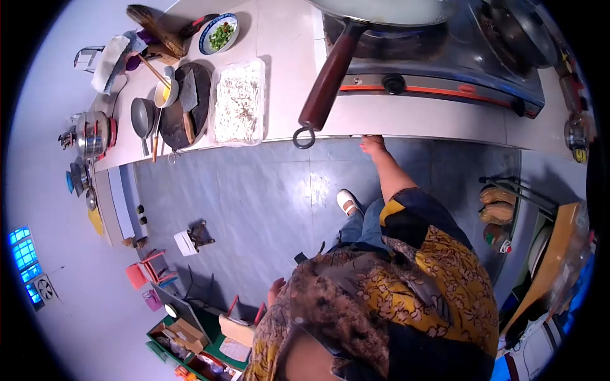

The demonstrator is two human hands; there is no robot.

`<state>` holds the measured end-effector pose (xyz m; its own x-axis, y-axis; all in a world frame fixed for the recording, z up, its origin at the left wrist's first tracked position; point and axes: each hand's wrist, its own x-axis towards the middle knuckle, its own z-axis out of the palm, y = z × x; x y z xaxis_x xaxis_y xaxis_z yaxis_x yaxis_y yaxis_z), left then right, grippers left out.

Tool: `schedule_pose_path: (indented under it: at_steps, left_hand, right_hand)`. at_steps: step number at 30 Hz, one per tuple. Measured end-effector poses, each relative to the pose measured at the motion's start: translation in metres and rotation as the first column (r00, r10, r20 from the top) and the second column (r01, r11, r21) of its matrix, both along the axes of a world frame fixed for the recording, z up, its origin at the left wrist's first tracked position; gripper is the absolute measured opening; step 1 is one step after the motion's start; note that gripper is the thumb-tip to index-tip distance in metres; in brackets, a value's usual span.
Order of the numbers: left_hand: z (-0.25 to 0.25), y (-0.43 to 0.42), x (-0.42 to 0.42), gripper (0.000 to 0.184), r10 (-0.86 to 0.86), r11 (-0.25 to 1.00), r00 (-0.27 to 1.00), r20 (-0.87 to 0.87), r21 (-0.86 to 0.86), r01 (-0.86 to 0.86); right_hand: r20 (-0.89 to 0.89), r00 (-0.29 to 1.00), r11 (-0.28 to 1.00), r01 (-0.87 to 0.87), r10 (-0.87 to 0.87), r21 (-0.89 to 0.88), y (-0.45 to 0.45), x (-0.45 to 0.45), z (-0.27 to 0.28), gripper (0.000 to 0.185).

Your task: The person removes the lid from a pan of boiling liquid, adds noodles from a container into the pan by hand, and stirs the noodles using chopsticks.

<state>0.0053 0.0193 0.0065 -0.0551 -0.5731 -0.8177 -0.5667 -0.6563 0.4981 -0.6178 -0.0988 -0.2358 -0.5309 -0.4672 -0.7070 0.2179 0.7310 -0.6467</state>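
Reaches right hand (pixel 373 144) to smooth pale worktop (pixel 284 89) edge, upper centre; hangs left hand (pixel 276 290) lower centre; cannot tell either's opening or hold.

Before us on the counter (pixel 286 38), the stove (pixel 438 86) lies to the right, with the large pan (pixel 400 14) on its left burner and the wok (pixel 524 35) on its right. The pan's handle (pixel 330 79) juts over the counter's near edge. Left of the stove we have the tub (pixel 262 101), then the round board (pixel 171 130) with the cleaver (pixel 189 98) on it, then the small skillet (pixel 142 114). The bowl (pixel 203 42) sits behind the tub and board. We see squashes (pixel 497 204) on the floor (pixel 254 190) to our right.
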Motion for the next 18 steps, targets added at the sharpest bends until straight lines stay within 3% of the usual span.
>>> schedule_pose_path:
  at_steps: [2, 4, 6, 7, 9, 12, 18]
  left_hand:
    - [0.015, 0.001, -0.012, 0.048, -0.166, 0.982, 0.98, 0.106, -0.077, 0.174]
    - [0.023, 0.003, -0.018, 0.048, -0.163, 0.982, 0.979, 0.123, -0.075, 0.173]
    - [0.026, 0.006, -0.025, 0.046, -0.134, 0.986, 0.978, 0.161, -0.074, 0.147]
    - [0.021, 0.009, -0.018, 0.045, -0.128, 0.986, 0.981, 0.144, -0.089, 0.142]
    - [0.014, 0.016, -0.003, 0.043, -0.102, 0.984, 0.987, 0.121, -0.133, 0.118]
    - [0.027, 0.021, -0.024, 0.041, -0.077, 0.98, 0.952, 0.295, -0.155, 0.127]
    - [0.032, 0.024, -0.032, 0.04, -0.092, 0.975, 0.937, 0.337, -0.159, 0.153]
  right_hand:
    - [0.127, 0.99, 0.998, 0.07, -0.068, -0.008, -0.009, 0.01, 0.018, 0.031]
    - [0.133, 0.99, 0.998, 0.048, -0.044, -0.026, -0.018, 0.016, 0.043, 0.033]
    - [0.137, 0.99, 1.0, -0.017, 0.018, -0.007, -0.024, 0.016, 0.032, 0.032]
    - [0.116, 0.992, 0.996, 0.057, -0.048, -0.075, -0.023, 0.022, 0.045, 0.03]
    - [0.144, 0.987, 0.991, 0.091, -0.077, -0.099, -0.025, 0.023, 0.02, 0.029]
    - [0.137, 0.99, 1.0, 0.025, -0.022, -0.014, -0.031, 0.025, 0.043, 0.029]
    - [0.23, 0.973, 1.0, 0.0, -0.004, 0.017, -0.041, 0.026, 0.046, 0.017]
